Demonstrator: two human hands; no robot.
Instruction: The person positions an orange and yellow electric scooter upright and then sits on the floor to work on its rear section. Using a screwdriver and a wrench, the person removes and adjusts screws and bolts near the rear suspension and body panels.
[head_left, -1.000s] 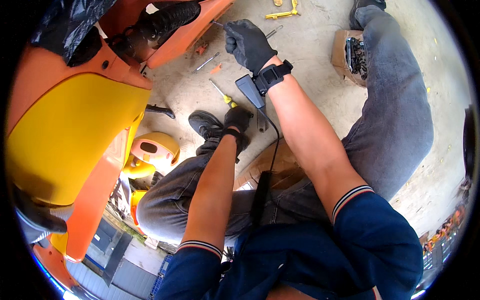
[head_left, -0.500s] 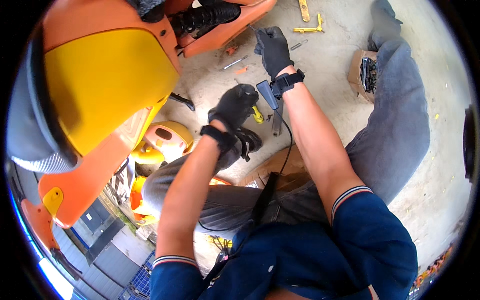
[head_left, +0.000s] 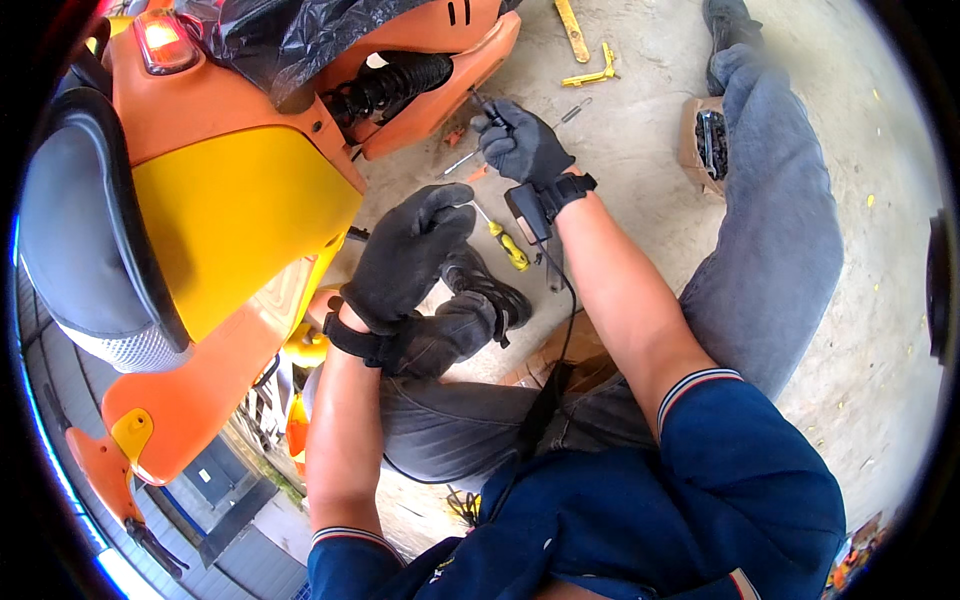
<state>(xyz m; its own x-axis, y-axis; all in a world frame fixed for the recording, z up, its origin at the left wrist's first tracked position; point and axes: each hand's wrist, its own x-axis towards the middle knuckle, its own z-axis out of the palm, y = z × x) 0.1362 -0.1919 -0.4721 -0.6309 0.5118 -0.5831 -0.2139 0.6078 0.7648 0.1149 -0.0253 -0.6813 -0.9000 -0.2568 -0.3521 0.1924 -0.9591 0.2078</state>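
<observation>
Orange and yellow bodywork of a scooter (head_left: 240,220) filled the upper left of the frame, its grey seat (head_left: 80,230) curving down the left edge and a black plastic sheet (head_left: 290,30) draped over the top; grey trousers (head_left: 770,230) stretched up the right side toward a small cardboard box (head_left: 700,145) on the concrete floor (head_left: 640,110); the gloved left hand (head_left: 405,255) hovered at centre, fingers loosely curled and holding nothing; the gloved right hand (head_left: 522,145), above centre, was closed around a thin tool (head_left: 485,103) whose tip met the orange panel's edge beside the black ribbed spring (head_left: 395,85); a yellow-handled screwdriver (head_left: 505,243) lay on the floor between the hands; yellow tools (head_left: 590,75) rested near the top.
</observation>
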